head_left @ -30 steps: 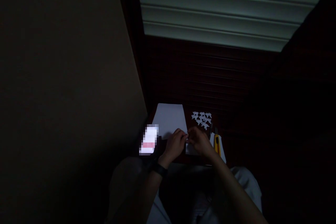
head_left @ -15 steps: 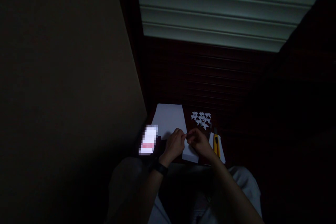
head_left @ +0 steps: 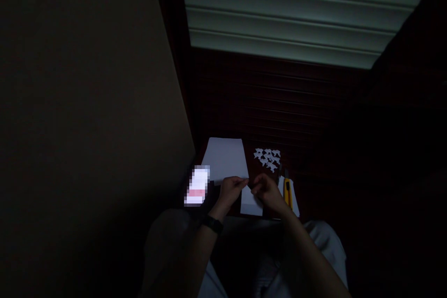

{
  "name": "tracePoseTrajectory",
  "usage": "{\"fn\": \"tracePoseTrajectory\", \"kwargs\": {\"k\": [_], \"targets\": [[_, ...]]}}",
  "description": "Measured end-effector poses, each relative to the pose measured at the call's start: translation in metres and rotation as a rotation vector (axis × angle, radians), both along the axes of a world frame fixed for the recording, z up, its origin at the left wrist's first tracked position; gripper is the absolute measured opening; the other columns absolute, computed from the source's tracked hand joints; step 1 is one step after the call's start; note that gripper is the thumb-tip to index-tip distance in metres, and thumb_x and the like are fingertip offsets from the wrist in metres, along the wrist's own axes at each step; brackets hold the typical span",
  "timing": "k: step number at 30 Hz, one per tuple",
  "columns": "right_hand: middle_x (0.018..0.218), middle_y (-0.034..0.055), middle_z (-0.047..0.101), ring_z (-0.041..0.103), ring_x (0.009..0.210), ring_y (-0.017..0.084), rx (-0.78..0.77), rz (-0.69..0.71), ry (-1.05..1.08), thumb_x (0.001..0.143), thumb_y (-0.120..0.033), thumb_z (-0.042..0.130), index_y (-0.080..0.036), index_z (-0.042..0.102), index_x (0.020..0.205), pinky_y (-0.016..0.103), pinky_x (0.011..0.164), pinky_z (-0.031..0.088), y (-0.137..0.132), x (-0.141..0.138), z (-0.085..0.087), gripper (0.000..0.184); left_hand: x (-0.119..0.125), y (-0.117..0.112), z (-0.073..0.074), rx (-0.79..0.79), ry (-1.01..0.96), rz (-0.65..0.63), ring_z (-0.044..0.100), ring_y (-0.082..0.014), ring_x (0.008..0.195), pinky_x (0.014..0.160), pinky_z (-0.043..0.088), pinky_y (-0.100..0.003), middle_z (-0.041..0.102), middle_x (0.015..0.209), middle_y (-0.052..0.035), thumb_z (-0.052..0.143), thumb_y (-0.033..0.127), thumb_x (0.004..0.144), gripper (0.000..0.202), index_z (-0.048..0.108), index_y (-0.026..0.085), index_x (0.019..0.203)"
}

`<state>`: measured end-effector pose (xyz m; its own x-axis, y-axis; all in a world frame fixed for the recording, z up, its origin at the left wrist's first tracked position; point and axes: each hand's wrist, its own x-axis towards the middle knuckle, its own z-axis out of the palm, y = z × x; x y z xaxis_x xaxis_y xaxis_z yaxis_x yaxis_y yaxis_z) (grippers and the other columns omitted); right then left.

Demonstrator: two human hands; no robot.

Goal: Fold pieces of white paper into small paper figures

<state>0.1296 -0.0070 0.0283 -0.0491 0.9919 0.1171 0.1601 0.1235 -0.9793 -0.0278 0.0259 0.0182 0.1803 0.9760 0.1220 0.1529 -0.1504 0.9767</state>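
My left hand, with a dark band on the wrist, is closed in a pinch at the near right corner of a large white sheet of paper. What sits between its fingertips is too small and dim to make out. Just to its right my right hand is held with fingers curled but apart, and nothing shows in it. A small piece of white paper with a crease across it lies below and between the hands. Several small folded white paper shapes are grouped beyond my right hand.
A yellow box cutter rests on white paper at the right. A phone with a lit, blurred screen is at the left. A wall rises on the left, and a slatted panel stands behind. The scene is dim.
My hands have moved slightly apart; the left fingers have straightened and the right hand has dropped back a little. The small piece of paper has shifted slightly left.
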Motion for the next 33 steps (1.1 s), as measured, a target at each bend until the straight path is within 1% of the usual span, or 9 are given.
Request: {"fn": "tracePoseTrajectory", "kwargs": {"k": [4, 9, 12, 15, 20, 25, 29, 31, 33], "targets": [[0.063, -0.0033, 0.058, 0.051, 0.054, 0.011, -0.014, 0.006, -0.005, 0.060, -0.010, 0.053, -0.019, 0.048, 0.083, 0.020, 0.048, 0.035, -0.002, 0.000, -0.003, 0.026, -0.001, 0.001, -0.001, -0.080, -0.100, 0.087, 0.048, -0.0121, 0.052, 0.050, 0.032, -0.022, 0.057, 0.054, -0.0007, 0.061, 0.046, 0.062, 0.034, 0.062, 0.013, 0.058], [0.061, -0.0046, 0.057, 0.050, 0.053, 0.011, -0.047, 0.029, 0.022, 0.061, -0.012, 0.056, -0.020, 0.046, 0.085, 0.020, 0.049, 0.035, -0.008, 0.003, -0.010, 0.027, -0.008, 0.004, 0.005, -0.170, -0.129, 0.163, 0.039, -0.0086, 0.045, 0.046, 0.025, -0.022, 0.044, 0.043, 0.0043, 0.065, 0.043, 0.057, 0.033, 0.055, 0.014, 0.046], [0.061, -0.0047, 0.057, 0.051, 0.054, 0.011, -0.058, 0.050, 0.045, 0.062, -0.013, 0.057, -0.020, 0.046, 0.085, 0.021, 0.051, 0.037, -0.013, 0.005, -0.014, 0.027, -0.011, 0.004, 0.008, -0.214, -0.132, 0.203, 0.036, -0.0079, 0.043, 0.046, 0.024, -0.022, 0.041, 0.042, 0.0053, 0.068, 0.040, 0.054, 0.031, 0.053, 0.014, 0.045], [0.060, -0.0044, 0.058, 0.051, 0.055, 0.011, -0.053, 0.056, 0.045, 0.063, -0.015, 0.058, -0.020, 0.046, 0.084, 0.022, 0.054, 0.037, -0.016, 0.008, -0.015, 0.025, -0.012, 0.003, 0.007, -0.219, -0.149, 0.217, 0.038, -0.0085, 0.044, 0.046, 0.025, -0.022, 0.043, 0.043, 0.0047, 0.067, 0.043, 0.055, 0.032, 0.056, 0.014, 0.048], [0.062, -0.0038, 0.058, 0.050, 0.055, 0.010, -0.064, 0.064, 0.063, 0.064, -0.016, 0.059, -0.020, 0.047, 0.085, 0.021, 0.054, 0.037, -0.019, 0.015, -0.014, 0.024, -0.014, 0.004, 0.001, -0.182, -0.136, 0.224, 0.041, -0.0098, 0.047, 0.046, 0.027, -0.021, 0.048, 0.047, 0.0027, 0.064, 0.047, 0.058, 0.035, 0.059, 0.013, 0.052], [0.064, -0.0028, 0.060, 0.052, 0.057, 0.012, -0.091, 0.062, 0.077, 0.065, -0.023, 0.061, -0.020, 0.050, 0.095, 0.023, 0.056, 0.039, -0.019, 0.018, -0.012, 0.033, -0.017, 0.003, 0.002, -0.156, -0.190, 0.150, 0.049, -0.0125, 0.054, 0.051, 0.033, -0.021, 0.057, 0.056, -0.0012, 0.062, 0.046, 0.063, 0.034, 0.064, 0.012, 0.063], [0.064, -0.0018, 0.060, 0.053, 0.057, 0.012, -0.113, 0.040, -0.009, 0.067, -0.033, 0.062, -0.019, 0.055, 0.102, 0.022, 0.053, 0.038, -0.020, 0.014, -0.008, 0.038, -0.015, 0.001, 0.004, -0.190, -0.268, 0.107, 0.055, -0.0154, 0.061, 0.056, 0.037, -0.023, 0.064, 0.066, -0.0054, 0.062, 0.044, 0.064, 0.033, 0.067, 0.011, 0.071], [0.063, -0.0008, 0.061, 0.053, 0.056, 0.013, -0.126, 0.024, -0.070, 0.066, -0.038, 0.063, -0.017, 0.060, 0.097, 0.022, 0.052, 0.038, -0.020, 0.010, -0.010, 0.037, -0.014, -0.001, 0.005, -0.209, -0.279, 0.096, 0.056, -0.0162, 0.062, 0.057, 0.038, -0.023, 0.065, 0.068, -0.0063, 0.063, 0.044, 0.064, 0.034, 0.067, 0.011, 0.071], [0.063, 0.0008, 0.063, 0.053, 0.054, 0.013, -0.139, -0.002, -0.106, 0.067, -0.042, 0.061, -0.015, 0.065, 0.085, 0.022, 0.050, 0.037, -0.019, 0.008, -0.013, 0.032, -0.013, -0.002, 0.007, -0.210, -0.280, 0.090, 0.058, -0.0177, 0.066, 0.059, 0.040, -0.025, 0.067, 0.072, -0.0073, 0.062, 0.044, 0.065, 0.034, 0.068, 0.011, 0.073]]}}
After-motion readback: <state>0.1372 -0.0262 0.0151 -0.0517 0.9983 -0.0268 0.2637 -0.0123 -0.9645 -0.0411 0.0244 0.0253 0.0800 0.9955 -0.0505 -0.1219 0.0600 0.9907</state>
